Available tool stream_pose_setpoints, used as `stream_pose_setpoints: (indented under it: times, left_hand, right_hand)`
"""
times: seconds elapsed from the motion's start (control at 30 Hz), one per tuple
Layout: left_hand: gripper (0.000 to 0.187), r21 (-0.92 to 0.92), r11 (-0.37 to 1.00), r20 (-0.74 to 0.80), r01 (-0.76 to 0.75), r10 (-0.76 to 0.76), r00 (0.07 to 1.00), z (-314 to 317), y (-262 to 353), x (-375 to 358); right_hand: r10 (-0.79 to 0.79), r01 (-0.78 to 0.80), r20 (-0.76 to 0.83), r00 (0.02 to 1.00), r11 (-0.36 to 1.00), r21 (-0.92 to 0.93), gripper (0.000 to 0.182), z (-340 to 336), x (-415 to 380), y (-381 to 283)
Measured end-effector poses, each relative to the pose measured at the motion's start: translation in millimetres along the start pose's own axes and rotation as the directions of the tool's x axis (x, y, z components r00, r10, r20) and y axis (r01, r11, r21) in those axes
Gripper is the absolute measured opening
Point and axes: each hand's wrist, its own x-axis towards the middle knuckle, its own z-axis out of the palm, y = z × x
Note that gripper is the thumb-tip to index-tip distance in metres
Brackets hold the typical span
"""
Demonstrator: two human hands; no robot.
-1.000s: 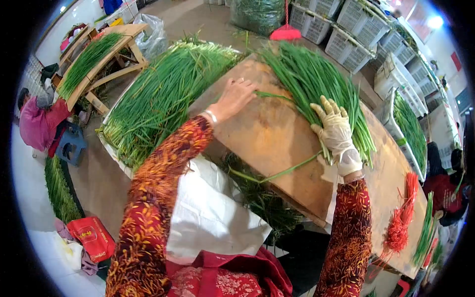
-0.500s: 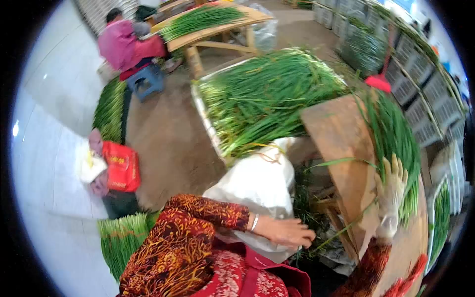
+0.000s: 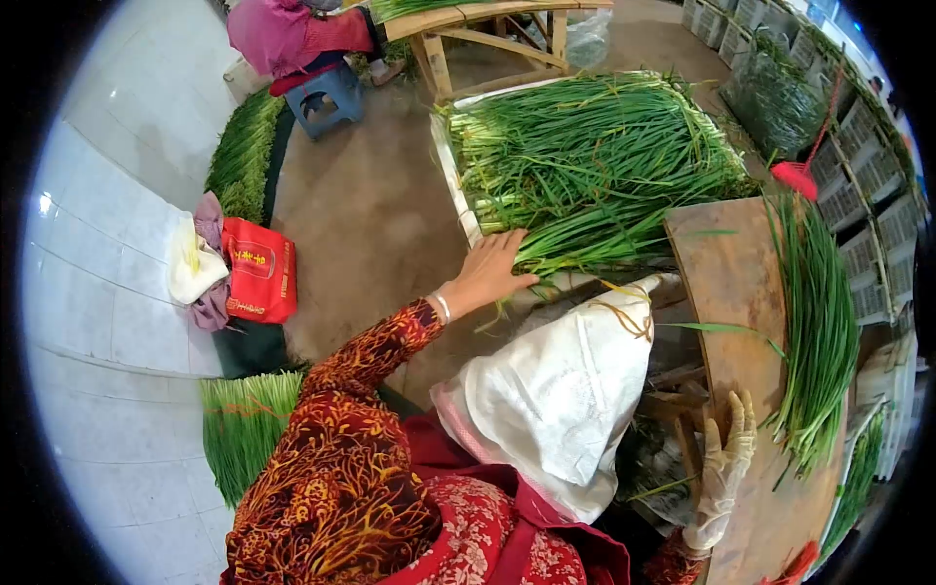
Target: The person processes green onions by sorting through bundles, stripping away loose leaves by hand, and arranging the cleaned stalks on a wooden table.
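Note:
My bare left hand (image 3: pixel 489 273), with a bracelet at the wrist, is at the near left corner of a heap of garlic chives (image 3: pixel 600 146). Its thumb and fingers curve around the pale stalk ends there, and the fingers are partly hidden. My gloved right hand (image 3: pixel 723 468) is open, fingers spread, over the near edge of a wooden board (image 3: pixel 726 283), holding nothing. On that board lies a loose bunch of chives (image 3: pixel 819 341), beyond the right fingertips. A white sack (image 3: pixel 561 400) covers the space between my arms.
At the upper left a person (image 3: pixel 283 39) sits on a blue stool (image 3: pixel 327 97) by a wooden table (image 3: pixel 444 19). A red bag (image 3: pixel 261 271) and a tied chive bundle (image 3: pixel 244 429) stand by the tiled wall. Grey crates (image 3: pixel 863 195) line the right side.
My left hand has moved forward from beside the sack to the chive heap. My right hand has drawn back from the bunch on the board. The view has tilted down.

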Motion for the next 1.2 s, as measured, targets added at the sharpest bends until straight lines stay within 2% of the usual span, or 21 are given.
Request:
stream_pose_setpoints:
  times: [0.07,0.13,0.2,0.23,0.3,0.4,0.47,0.5,0.6,0.67,0.73,0.8,0.87,0.9,0.93,1.0,1.03,1.13,1.2]
  left_hand:
    - [0.081,-0.007,1.000,0.040,0.026,-0.026,0.999,4,1,10]
    - [0.080,0.103,0.994,0.126,0.038,-0.051,0.991,1,4,17]
    - [0.082,0.108,0.993,0.133,0.049,-0.063,0.989,2,6,22]
    - [0.083,0.127,0.990,0.168,0.062,-0.083,0.982,1,8,24]
    - [0.084,0.145,0.988,0.188,0.059,-0.086,0.978,-1,11,32]
    - [0.087,0.156,0.988,0.215,0.009,-0.043,0.976,-2,13,35]
    - [0.089,0.109,0.994,0.335,0.022,-0.058,0.940,-10,15,37]
    - [0.090,0.138,0.989,0.281,-0.058,0.017,0.959,-3,10,35]
    - [0.089,0.177,0.980,0.340,-0.090,0.024,0.940,5,4,40]
    - [0.088,0.201,0.972,0.317,-0.125,0.056,0.947,7,7,45]
    - [0.089,0.237,0.971,0.435,-0.026,-0.082,0.897,0,14,50]
    - [0.088,0.196,0.980,0.410,-0.018,-0.065,0.910,2,11,49]
    - [0.084,0.121,0.992,0.323,-0.036,-0.005,0.946,8,5,43]
    - [0.082,0.134,0.991,0.337,-0.006,-0.040,0.940,3,14,42]
    - [0.082,0.212,0.975,0.302,-0.071,0.004,0.953,16,7,41]
    - [0.082,0.240,0.967,0.291,-0.090,0.016,0.957,21,8,42]
    - [0.078,0.252,0.963,0.230,-0.095,0.036,0.972,24,8,41]
    - [0.078,0.220,0.968,0.163,-0.119,0.084,0.983,28,4,39]
    - [0.078,0.199,0.976,0.167,-0.084,0.050,0.985,17,5,44]
  right_hand:
    - [-0.006,0.006,-0.011,1.000,0.999,0.040,0.043,4,2,-3]
    - [-0.008,0.011,-0.029,1.000,0.996,0.088,0.042,10,4,-6]
    - [0.054,-0.046,-0.030,0.998,0.973,0.227,0.041,17,4,-8]
    - [0.055,-0.046,-0.032,0.998,0.973,0.227,0.041,20,5,-8]
    - [-0.112,0.108,-0.039,0.993,0.990,-0.088,0.039,22,10,-8]
    - [-0.126,0.112,-0.072,0.989,0.979,-0.168,0.039,26,12,-11]
    - [-0.135,0.116,-0.104,0.985,0.978,-0.176,0.040,27,13,-12]
    - [-0.127,0.109,-0.102,0.987,0.980,-0.166,0.041,28,12,-9]
    - [-0.120,0.095,-0.112,0.986,0.975,-0.203,0.043,30,9,-10]
    - [-0.150,0.116,-0.152,0.977,0.971,-0.210,0.045,34,9,-6]
    - [-0.143,0.105,-0.161,0.977,0.969,-0.224,0.045,36,9,-5]
    - [-0.131,0.093,-0.157,0.979,0.969,-0.231,0.046,37,9,-3]
    - [-0.150,0.100,-0.166,0.975,0.956,-0.278,0.045,38,9,-1]
    - [-0.156,0.100,-0.185,0.970,0.955,-0.281,0.043,39,9,-1]
    - [-0.151,0.103,-0.163,0.975,0.957,-0.272,0.043,39,8,-4]
    - [-0.139,0.087,-0.185,0.973,0.960,-0.266,0.041,38,11,-7]
    - [-0.164,0.107,-0.199,0.966,0.957,-0.268,0.039,38,12,-7]
    - [-0.125,0.069,-0.202,0.971,0.962,-0.263,0.038,38,11,-10]
    - [-0.134,0.077,-0.214,0.968,0.963,-0.258,0.038,39,12,-6]
